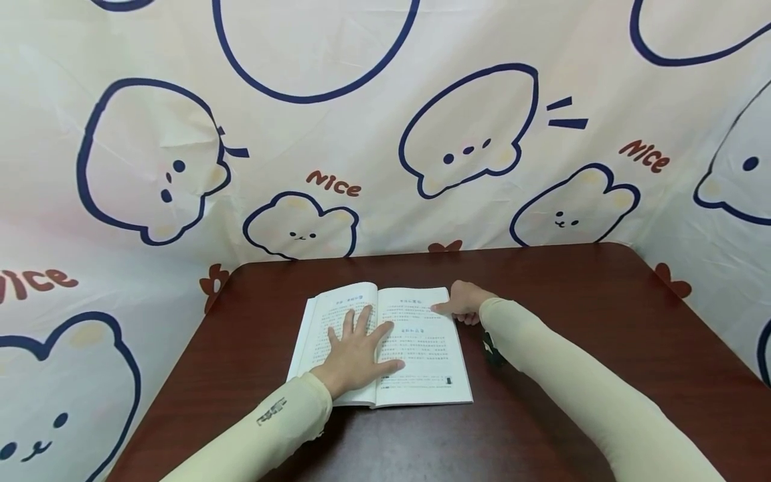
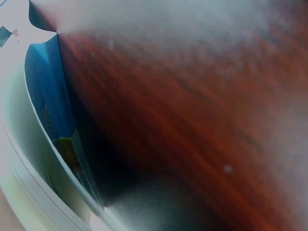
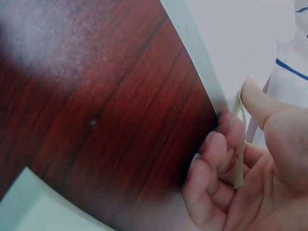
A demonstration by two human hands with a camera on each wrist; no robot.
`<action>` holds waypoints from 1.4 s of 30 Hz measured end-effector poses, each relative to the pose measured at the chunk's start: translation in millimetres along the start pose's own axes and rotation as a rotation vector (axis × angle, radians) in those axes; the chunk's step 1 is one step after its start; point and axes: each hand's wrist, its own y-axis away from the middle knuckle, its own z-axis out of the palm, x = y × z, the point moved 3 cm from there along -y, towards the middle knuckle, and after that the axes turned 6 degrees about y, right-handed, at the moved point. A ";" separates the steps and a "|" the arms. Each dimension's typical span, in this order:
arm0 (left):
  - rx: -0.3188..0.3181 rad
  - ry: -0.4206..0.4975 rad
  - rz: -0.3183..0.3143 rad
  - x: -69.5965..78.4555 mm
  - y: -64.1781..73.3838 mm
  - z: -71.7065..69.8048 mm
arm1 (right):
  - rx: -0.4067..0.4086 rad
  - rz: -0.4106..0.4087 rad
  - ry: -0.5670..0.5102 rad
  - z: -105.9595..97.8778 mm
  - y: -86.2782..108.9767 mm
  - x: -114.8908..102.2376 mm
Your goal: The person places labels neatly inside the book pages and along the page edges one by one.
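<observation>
An open book [image 1: 421, 388] with printed white pages lies on the dark wooden table. My left hand [image 1: 354, 351] rests on it with spread fingers, across the left page and the middle fold, thumb over the right page. At the upper right edge, my right hand [image 1: 465, 301] pinches the page edge. The right wrist view shows the thumb [image 3: 260, 103] on top of the paper and the other fingers curled beneath, a bent page edge [image 3: 240, 144] between them. In the left wrist view, the book's pages [image 2: 33, 178] curve up beside a blue cover part [image 2: 50, 91].
The reddish-brown table [image 1: 572, 294] extends around the book on all sides. Behind it and at both sides hangs a pale cloth [image 1: 373, 147] with blue bear outlines and the word "Nice". Cream sleeves cover both arms; a dark patch [image 1: 492, 349] shows beneath the right cuff.
</observation>
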 end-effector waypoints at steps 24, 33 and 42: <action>0.012 -0.001 0.002 1.5 0.8 1.3 | 0.037 -0.018 0.000 2.9 -0.7 4.3; 0.006 0.005 0.001 1.7 2.2 1.1 | 0.013 -0.025 -0.034 2.1 -2.8 8.1; 0.010 -0.001 -0.003 1.3 2.0 -0.5 | -0.049 -0.117 -0.069 -4.0 6.3 7.9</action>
